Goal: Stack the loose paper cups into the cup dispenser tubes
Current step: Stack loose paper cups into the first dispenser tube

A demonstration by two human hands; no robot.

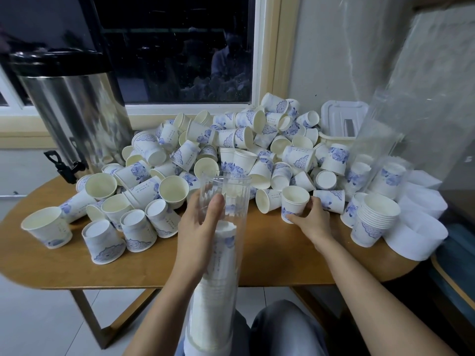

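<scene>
Surface (270, 255): wooden; heaped with loose cups from left to far right.
Heap (231, 142): scores of cups, upright, tipped or upended. Most of the job looks still to do.
Tube (231, 201): clear plastic, near centre, running down to the lap. Packed with cups low down, top part empty.
Left hand (198, 229): fingers wrapped round the tube's upper part.
Right hand (312, 218): fingers curled round a short nest of cups (294, 201) standing on the surface, just right of the tube.
Cup look: white paper, blue flower print, rolled rim.
</scene>
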